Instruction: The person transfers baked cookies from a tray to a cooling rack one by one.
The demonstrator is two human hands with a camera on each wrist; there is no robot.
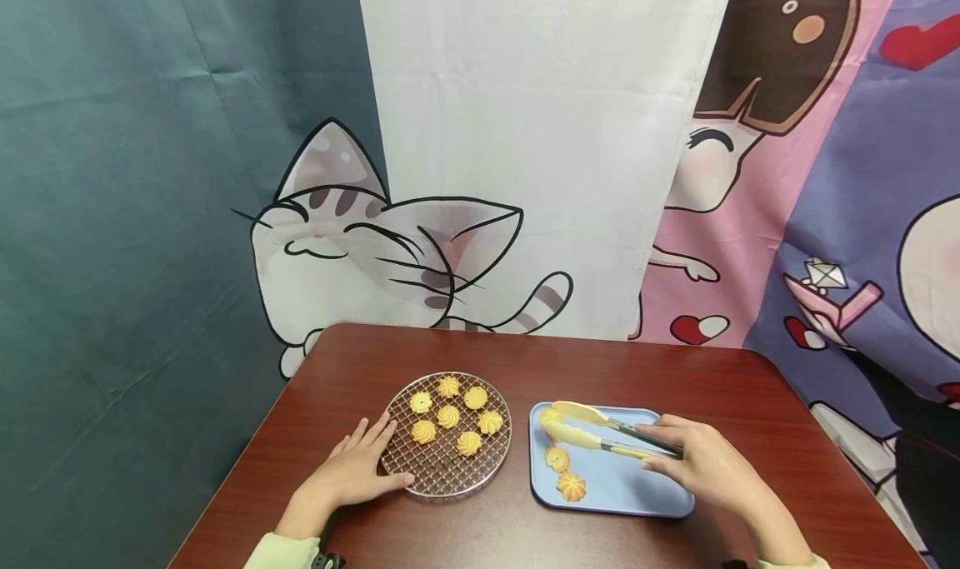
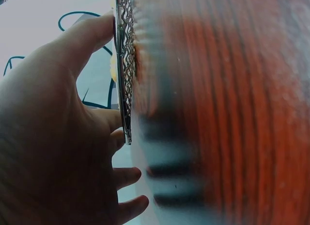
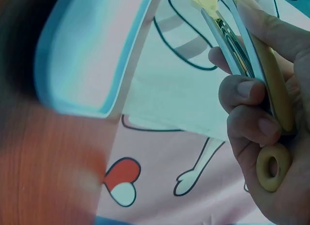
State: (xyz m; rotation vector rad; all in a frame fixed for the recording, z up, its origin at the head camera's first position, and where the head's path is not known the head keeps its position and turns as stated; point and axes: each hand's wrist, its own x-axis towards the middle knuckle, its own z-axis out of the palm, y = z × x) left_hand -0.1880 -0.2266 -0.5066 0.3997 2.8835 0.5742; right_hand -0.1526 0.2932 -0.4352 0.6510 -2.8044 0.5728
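Observation:
My left hand rests with fingers spread against the left rim of a round wire rack; in the left wrist view the thumb touches its edge. Several swirled yellow cookies lie on the rack. In my right hand are metal tongs with pale yellow tips and a ring at the handle end. The tips reach over the left end of a blue tray, around a cookie; whether they touch it I cannot tell. Two more cookies lie nearer me.
The dark red wooden table carries the rack on the left and the tray on the right, with a narrow gap between them. Behind the table hangs a cartoon-printed curtain.

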